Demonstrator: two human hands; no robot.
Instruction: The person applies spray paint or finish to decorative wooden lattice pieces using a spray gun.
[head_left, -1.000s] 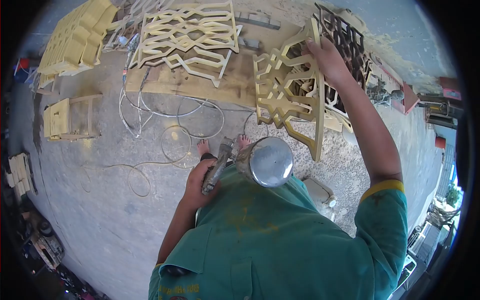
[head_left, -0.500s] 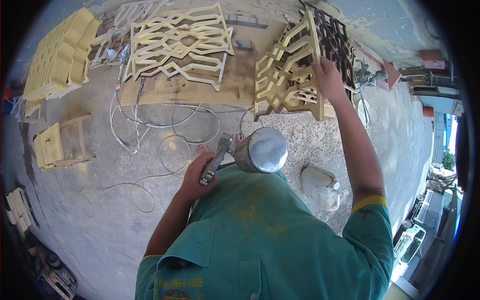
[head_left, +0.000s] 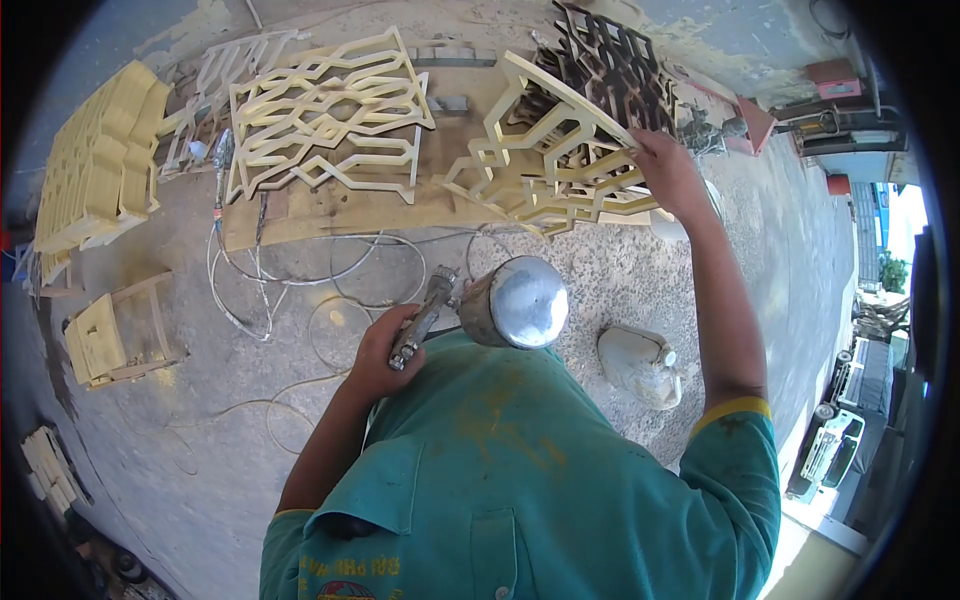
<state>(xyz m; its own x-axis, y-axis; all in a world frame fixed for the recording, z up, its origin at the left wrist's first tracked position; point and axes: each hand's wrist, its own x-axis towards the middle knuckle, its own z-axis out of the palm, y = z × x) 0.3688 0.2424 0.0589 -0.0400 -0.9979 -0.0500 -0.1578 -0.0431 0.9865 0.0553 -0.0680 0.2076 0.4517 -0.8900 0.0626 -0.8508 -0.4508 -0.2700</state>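
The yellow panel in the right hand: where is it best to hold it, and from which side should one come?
Probably best by its long straight bar, coming from the right, where the right hand grips it. The bar is slim, with large openings beside it to curl round, and it slants toward that hand.

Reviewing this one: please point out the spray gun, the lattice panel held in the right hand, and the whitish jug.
Spray gun (head_left: 427, 319): head view, on its metal body.
Lattice panel (head_left: 573, 99): head view, on its straight edge rail.
Whitish jug (head_left: 632, 367): head view, on its body.
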